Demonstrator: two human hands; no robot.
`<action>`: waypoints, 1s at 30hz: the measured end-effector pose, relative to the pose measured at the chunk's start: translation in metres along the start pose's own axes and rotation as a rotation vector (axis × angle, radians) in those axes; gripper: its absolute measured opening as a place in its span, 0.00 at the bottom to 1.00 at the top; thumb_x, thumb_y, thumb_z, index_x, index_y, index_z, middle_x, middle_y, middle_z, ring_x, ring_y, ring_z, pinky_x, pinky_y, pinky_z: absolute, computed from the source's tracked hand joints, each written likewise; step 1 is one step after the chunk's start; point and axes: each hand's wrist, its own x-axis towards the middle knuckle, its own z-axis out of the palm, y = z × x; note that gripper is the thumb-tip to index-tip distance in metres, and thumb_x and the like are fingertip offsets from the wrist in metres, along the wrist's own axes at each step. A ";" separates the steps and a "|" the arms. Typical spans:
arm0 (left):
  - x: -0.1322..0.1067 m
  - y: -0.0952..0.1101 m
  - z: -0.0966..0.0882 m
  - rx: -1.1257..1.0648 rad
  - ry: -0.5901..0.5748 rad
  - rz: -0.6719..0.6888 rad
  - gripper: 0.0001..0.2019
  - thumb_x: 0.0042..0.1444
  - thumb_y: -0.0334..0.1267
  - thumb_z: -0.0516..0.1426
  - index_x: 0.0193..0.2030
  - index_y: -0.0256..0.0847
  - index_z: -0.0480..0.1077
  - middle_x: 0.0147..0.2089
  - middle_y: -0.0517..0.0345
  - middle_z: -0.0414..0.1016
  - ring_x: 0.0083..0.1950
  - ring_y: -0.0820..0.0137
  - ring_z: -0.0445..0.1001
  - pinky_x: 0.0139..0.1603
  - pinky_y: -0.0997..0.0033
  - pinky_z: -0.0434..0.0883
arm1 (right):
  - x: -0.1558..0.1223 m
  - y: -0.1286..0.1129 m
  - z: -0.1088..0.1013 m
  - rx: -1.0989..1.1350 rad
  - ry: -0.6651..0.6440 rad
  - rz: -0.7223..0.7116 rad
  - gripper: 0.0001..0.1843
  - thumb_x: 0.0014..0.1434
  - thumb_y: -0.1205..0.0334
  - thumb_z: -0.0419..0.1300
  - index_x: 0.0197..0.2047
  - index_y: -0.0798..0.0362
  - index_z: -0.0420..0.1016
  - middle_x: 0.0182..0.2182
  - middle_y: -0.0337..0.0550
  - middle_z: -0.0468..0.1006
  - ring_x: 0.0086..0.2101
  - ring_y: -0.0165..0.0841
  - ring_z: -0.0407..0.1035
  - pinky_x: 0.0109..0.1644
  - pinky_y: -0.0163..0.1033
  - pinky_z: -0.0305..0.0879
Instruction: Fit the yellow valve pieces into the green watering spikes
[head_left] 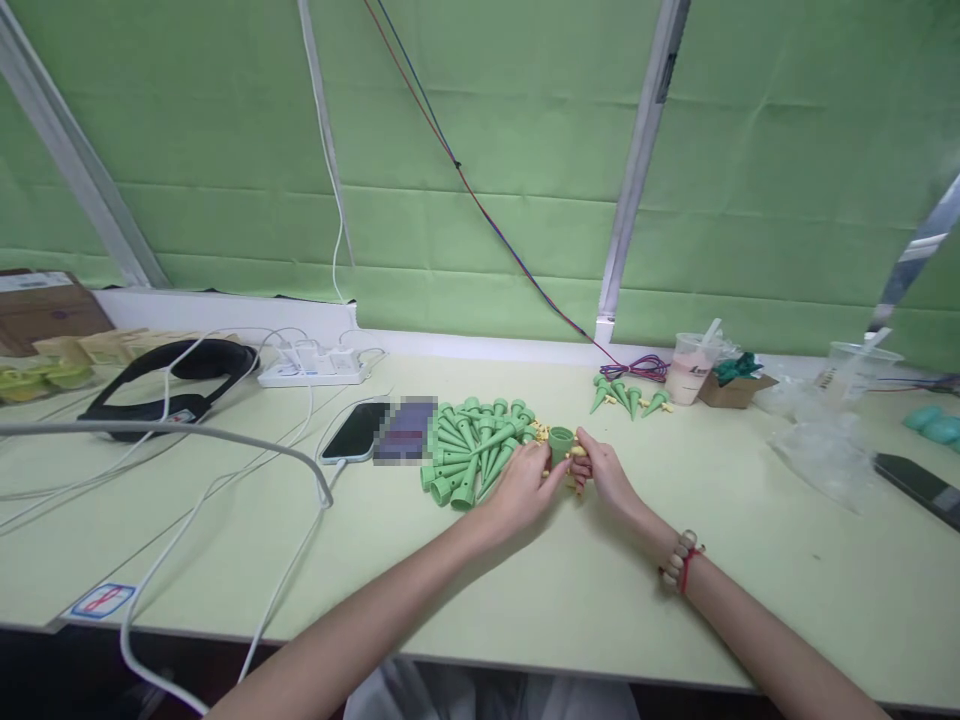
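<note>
My left hand (527, 478) is closed around a green plastic watering spike (560, 440), its wide threaded mouth facing up. Pinched in my right hand (607, 472) is a small yellow valve (577, 451), held against the spike's side; whether it sits in the spike I cannot tell. A pile of green spikes (465, 450) lies just left of my hands, cones fanned out. Loose small yellow pieces (541, 431) lie behind my left hand, partly hidden. Farther back on the right are several green spikes with yellow valves fitted (634, 399).
Two phones, one dark (357, 433) and one blurred (406, 432), lie left of the pile. White cables, a power strip (311, 371) and a black headset (172, 385) occupy the left. Drink cups (687, 368), a small cardboard box (736, 391) and plastic bags (817, 455) stand right.
</note>
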 end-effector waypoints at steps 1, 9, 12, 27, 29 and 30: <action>-0.001 0.002 0.001 -0.029 -0.003 0.000 0.14 0.60 0.45 0.46 0.26 0.40 0.60 0.29 0.56 0.65 0.33 0.67 0.64 0.36 0.67 0.61 | 0.000 0.000 0.001 -0.028 0.043 -0.017 0.27 0.47 0.39 0.54 0.15 0.50 0.48 0.11 0.28 0.47 0.14 0.23 0.44 0.16 0.32 0.45; -0.010 0.011 0.017 -0.504 0.025 -0.154 0.17 0.57 0.50 0.48 0.36 0.37 0.66 0.34 0.55 0.69 0.35 0.69 0.66 0.36 0.69 0.62 | -0.004 -0.007 0.002 -0.331 0.171 -0.203 0.18 0.46 0.56 0.49 0.12 0.50 0.46 0.10 0.31 0.47 0.15 0.23 0.44 0.19 0.33 0.43; -0.008 0.012 0.022 -0.695 0.067 -0.265 0.19 0.54 0.53 0.51 0.31 0.36 0.66 0.29 0.57 0.66 0.31 0.71 0.64 0.33 0.72 0.61 | -0.005 -0.009 0.003 -0.405 0.182 -0.263 0.19 0.47 0.57 0.48 0.11 0.50 0.47 0.10 0.31 0.48 0.15 0.23 0.45 0.19 0.33 0.45; -0.004 0.019 0.015 -0.792 0.080 -0.338 0.20 0.51 0.54 0.53 0.21 0.38 0.59 0.22 0.61 0.60 0.26 0.75 0.60 0.28 0.72 0.59 | -0.003 -0.006 0.004 -0.525 0.212 -0.350 0.22 0.50 0.59 0.47 0.09 0.51 0.46 0.08 0.32 0.48 0.13 0.23 0.47 0.19 0.32 0.46; -0.003 0.018 0.015 -0.805 0.072 -0.350 0.21 0.52 0.54 0.52 0.20 0.39 0.58 0.21 0.62 0.58 0.25 0.75 0.58 0.27 0.72 0.60 | -0.004 -0.007 0.005 -0.538 0.206 -0.353 0.22 0.51 0.59 0.46 0.09 0.51 0.46 0.07 0.33 0.49 0.13 0.23 0.47 0.19 0.32 0.47; -0.004 0.018 0.016 -0.802 0.071 -0.357 0.21 0.53 0.54 0.51 0.19 0.39 0.57 0.21 0.62 0.57 0.25 0.75 0.58 0.28 0.72 0.60 | -0.005 -0.007 0.005 -0.547 0.207 -0.355 0.23 0.51 0.59 0.46 0.08 0.51 0.46 0.07 0.33 0.49 0.13 0.24 0.48 0.19 0.33 0.47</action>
